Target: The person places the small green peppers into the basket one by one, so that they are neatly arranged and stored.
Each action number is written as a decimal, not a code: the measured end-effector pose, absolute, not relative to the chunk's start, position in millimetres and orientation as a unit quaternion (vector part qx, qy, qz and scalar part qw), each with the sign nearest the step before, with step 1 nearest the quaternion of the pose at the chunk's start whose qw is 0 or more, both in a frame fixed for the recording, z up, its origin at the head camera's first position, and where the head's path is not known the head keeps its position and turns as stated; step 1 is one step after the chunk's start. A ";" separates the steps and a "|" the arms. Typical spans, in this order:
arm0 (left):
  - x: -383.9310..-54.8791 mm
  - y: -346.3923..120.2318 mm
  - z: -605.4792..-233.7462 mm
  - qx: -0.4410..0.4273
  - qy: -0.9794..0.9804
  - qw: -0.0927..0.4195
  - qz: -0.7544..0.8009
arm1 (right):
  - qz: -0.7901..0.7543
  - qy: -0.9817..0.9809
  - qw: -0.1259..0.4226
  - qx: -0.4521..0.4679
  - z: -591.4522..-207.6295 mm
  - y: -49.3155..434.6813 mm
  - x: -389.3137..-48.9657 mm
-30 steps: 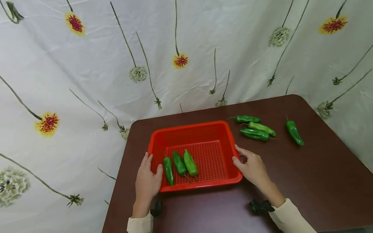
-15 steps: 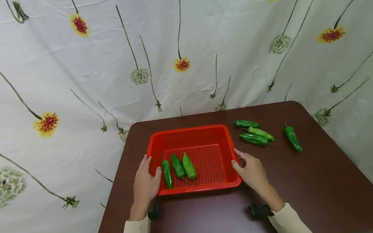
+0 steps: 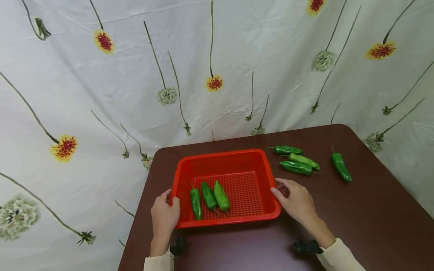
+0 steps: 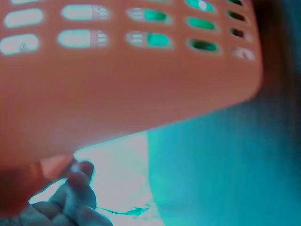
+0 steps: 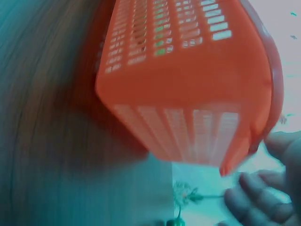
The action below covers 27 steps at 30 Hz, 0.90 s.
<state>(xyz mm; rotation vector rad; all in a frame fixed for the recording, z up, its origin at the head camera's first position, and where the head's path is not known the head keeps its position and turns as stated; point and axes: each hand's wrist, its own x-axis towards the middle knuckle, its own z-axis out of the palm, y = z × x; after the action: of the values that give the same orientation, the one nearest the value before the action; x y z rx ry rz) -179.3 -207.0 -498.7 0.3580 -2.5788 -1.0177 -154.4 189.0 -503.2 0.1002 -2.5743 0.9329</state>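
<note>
A red plastic basket (image 3: pixel 227 223) is held between both hands near the middle of the table. My left hand (image 3: pixel 164 212) grips its left rim, the thumb on the near side and the other fingers curled over the edge. On the right rim, my right hand (image 3: pixel 298 199) pinches with thumb and forefinger. Three green peppers (image 3: pixel 196 204) lie in the left part of the basket. In the left wrist view the fingers (image 4: pixel 80 188) show below the basket wall; in the right wrist view the thumb (image 5: pixel 281 143) meets the rim.
Three more green peppers (image 3: pixel 295 167) lie close together behind and right of the basket. Another single pepper (image 3: pixel 341 166) lies farther right on the dark brown table (image 3: pixel 373 210). A white flowered cloth (image 3: pixel 190 67) hangs behind the table.
My left hand has shifted slightly outward, its fingers now more curled about the left rim. The head view has tilted a little upward. The peppers keep their places in the basket.
</note>
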 end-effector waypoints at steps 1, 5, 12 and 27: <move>-179.8 -207.8 -500.0 0.129 -0.906 0.168 -0.365 | 0.339 -0.912 0.226 0.042 -503.6 193.1 -155.0; -180.8 -207.8 -503.1 0.132 -0.900 0.160 -0.383 | 0.366 -0.867 0.333 0.055 -500.7 211.1 -158.8; -178.5 -207.8 -502.6 0.146 -0.899 0.143 -0.387 | 0.369 -0.853 0.368 0.026 -491.5 240.7 -164.0; -180.8 -206.0 -503.5 0.158 -0.906 0.137 -0.367 | 0.312 -0.913 0.262 -0.027 -509.8 294.6 -185.2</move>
<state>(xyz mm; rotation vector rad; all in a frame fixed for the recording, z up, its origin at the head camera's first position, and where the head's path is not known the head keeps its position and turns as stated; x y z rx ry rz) -180.8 -206.0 -503.5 0.4572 -2.6229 -1.0623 -185.2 294.6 -509.8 -0.0720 -2.4713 0.8435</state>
